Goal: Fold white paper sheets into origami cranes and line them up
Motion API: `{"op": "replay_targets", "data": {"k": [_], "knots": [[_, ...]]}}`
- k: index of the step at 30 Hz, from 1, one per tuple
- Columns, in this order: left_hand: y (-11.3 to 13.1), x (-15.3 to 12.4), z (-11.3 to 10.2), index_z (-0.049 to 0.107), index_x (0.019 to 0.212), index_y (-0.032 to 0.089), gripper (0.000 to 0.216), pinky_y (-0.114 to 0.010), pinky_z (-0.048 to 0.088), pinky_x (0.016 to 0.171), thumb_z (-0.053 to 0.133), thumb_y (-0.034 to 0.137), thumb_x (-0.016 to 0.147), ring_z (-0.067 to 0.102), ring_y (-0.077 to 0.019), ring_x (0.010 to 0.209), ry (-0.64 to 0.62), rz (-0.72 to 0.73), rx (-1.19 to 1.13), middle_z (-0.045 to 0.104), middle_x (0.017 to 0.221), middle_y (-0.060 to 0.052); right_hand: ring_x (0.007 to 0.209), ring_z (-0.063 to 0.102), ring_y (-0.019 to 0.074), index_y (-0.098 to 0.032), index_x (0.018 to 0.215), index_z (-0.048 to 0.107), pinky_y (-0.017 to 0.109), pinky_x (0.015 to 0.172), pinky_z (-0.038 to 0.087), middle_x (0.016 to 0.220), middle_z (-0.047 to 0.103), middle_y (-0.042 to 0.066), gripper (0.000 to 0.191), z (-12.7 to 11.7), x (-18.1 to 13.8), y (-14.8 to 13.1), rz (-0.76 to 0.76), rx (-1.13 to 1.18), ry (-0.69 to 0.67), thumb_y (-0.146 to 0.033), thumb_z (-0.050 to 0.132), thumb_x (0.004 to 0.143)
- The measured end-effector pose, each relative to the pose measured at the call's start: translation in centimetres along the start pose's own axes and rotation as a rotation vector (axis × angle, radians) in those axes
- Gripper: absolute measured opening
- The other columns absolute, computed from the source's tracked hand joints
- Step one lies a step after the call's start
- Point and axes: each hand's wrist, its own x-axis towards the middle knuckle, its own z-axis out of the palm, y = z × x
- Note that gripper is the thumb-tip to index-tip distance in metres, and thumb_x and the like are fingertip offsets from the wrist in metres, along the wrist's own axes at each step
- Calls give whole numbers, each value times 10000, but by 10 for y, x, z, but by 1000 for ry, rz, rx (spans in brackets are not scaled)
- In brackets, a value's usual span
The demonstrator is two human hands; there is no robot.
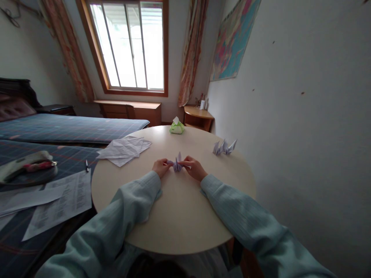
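A pale purple paper crane [177,166] stands near the middle of the round table [179,216], one point sticking up. My left hand [161,167] pinches its left wing between thumb and fingers. On the other side, my right hand [194,167] is closed on the right wing. Both forearms, in light green sleeves, rest at the table. Several similar folded paper cranes [224,148] stand together to the right of my right hand. A pile of creased white paper sheets [124,148] lies at the table's left edge.
A green tissue pack [176,127] sits at the table's far edge. Left of the table is a bed [69,129] with printed sheets [63,200], a pen [86,166] and a bag-like item [27,168]. A wall [304,135] runs close along the right.
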Motion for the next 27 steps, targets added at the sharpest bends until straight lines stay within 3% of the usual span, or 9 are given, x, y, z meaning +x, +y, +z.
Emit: {"op": "replay_targets", "data": {"k": [6, 14, 22, 27], "knots": [[4, -1, -1, 605, 639, 151, 191, -195, 367, 489, 564, 334, 605, 499, -96, 500, -18, -9, -25, 551, 499, 21, 641, 501, 97, -204, 905, 606, 218, 617, 424, 709, 525, 16, 243, 2, 1, 1, 88, 178, 64, -133, 501, 698], [-2, 0, 7, 624, 679, 149, 194, -189, 373, 512, 555, 320, 619, 501, -96, 548, -35, 134, -46, 579, 560, 13, 594, 529, 95, -162, 851, 530, 229, 589, 442, 675, 575, -2, 210, 0, 4, 0, 341, 335, 144, -230, 549, 653], [-11, 5, 8, 644, 719, 153, 245, -208, 402, 604, 557, 361, 622, 536, -121, 659, -30, 198, -85, 629, 702, -8, 601, 533, 104, -153, 703, 548, 244, 593, 448, 663, 584, 7, 156, 3, 4, 2, 341, 345, 112, -301, 555, 653], [-8, 3, 8, 638, 717, 146, 273, -198, 387, 574, 530, 385, 639, 514, -110, 617, -11, 206, -66, 608, 637, 9, 615, 537, 100, -156, 729, 552, 245, 601, 458, 691, 594, 6, 184, 1, 4, -3, 313, 349, 111, -324, 554, 653]]}}
